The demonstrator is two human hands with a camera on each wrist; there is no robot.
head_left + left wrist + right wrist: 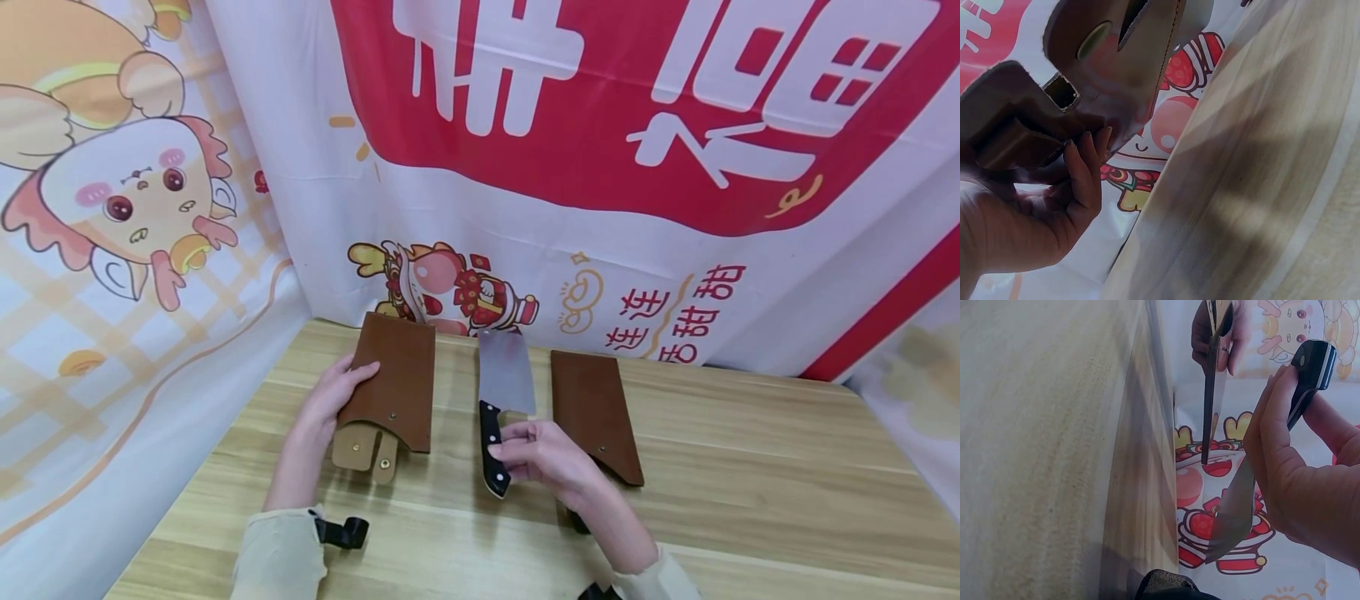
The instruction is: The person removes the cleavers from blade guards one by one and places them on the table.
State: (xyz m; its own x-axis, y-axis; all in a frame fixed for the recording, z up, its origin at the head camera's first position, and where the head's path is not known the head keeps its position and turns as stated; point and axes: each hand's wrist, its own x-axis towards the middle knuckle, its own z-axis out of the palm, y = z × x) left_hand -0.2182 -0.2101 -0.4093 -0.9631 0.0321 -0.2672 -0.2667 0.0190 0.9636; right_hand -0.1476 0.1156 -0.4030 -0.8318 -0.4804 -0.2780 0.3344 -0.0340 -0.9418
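Note:
My left hand (335, 398) grips a brown leather knife sheath (397, 367) by its left edge, thumb on the front face. Two tan straps with snap studs stick out at the sheath's near end. In the left wrist view the fingers curl under the sheath (1116, 81), which is held up off the table. My right hand (542, 454) pinches the black riveted handle (491, 446) of a cleaver, its broad steel blade (506, 371) pointing away from me. In the right wrist view the blade (1233, 509) hangs clear of the table, apart from the sheath (1210, 400).
A second brown sheath (596, 408) lies on the wooden table (750, 467) right of the cleaver, with a dark piece (577, 521) showing by my right forearm. A printed cloth (480, 192) hangs behind the table's back edge.

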